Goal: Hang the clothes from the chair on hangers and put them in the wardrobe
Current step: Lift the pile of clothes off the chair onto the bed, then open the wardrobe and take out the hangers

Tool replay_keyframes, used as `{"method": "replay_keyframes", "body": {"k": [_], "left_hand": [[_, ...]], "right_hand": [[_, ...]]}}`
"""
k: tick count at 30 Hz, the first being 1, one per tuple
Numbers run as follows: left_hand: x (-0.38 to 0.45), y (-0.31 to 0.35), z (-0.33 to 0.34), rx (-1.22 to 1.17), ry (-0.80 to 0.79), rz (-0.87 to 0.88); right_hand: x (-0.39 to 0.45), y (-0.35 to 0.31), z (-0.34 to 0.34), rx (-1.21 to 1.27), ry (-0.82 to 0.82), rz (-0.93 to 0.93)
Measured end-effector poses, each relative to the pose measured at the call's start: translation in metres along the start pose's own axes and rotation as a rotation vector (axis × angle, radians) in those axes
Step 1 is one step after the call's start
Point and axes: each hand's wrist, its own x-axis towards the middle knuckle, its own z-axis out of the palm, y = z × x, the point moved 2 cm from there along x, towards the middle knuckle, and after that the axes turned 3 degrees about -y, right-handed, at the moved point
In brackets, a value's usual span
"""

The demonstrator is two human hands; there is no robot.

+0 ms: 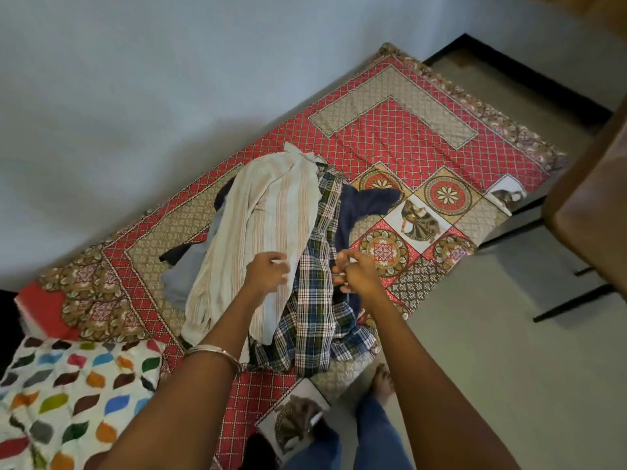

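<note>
A pile of clothes lies on the bed. On top is a cream striped shirt (268,225), beside it a blue-green plaid shirt (315,300), with a navy garment (366,201) and a light blue one (190,266) underneath. My left hand (266,271) pinches the edge of the striped shirt. My right hand (356,271) is closed on the plaid shirt's edge, holding something small that I cannot make out. No hanger or wardrobe is clearly in view.
The bed has a red and beige patterned cover (407,130) against a pale wall (135,79). A white blanket with coloured leaf shapes (68,395) lies at the lower left. A brown wooden piece of furniture (593,198) stands at the right. My foot (383,385) is on the floor.
</note>
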Motion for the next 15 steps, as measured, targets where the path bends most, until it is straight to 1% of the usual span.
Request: {"method": "replay_keyframes", "body": {"k": [3,6,7,9,11,12,14,15], "left_hand": [[-0.012,0.03,0.005,-0.115,0.058,0.063],[-0.027,0.077,0.023,-0.156,0.082,0.174],[-0.028,0.087,0.022,-0.169,0.095,0.198],[-0.041,0.122,0.05,-0.157,0.047,0.274],[-0.052,0.16,0.084,-0.157,-0.003,0.343],[-0.051,0.169,0.086,-0.162,0.002,0.359],[-0.069,0.208,0.128,-0.143,-0.069,0.427],[-0.078,0.226,0.16,-0.126,-0.107,0.466]], "right_hand": [[-0.02,-0.024,-0.013,0.16,0.054,-0.1],[-0.039,-0.049,-0.05,0.296,0.125,-0.193],[-0.038,-0.056,-0.053,0.304,0.14,-0.204],[-0.052,-0.067,-0.09,0.37,0.218,-0.244],[-0.065,-0.084,-0.132,0.433,0.262,-0.303],[-0.068,-0.091,-0.136,0.442,0.261,-0.313],[-0.088,-0.103,-0.185,0.51,0.298,-0.379],[-0.101,-0.106,-0.219,0.54,0.329,-0.417]]}}
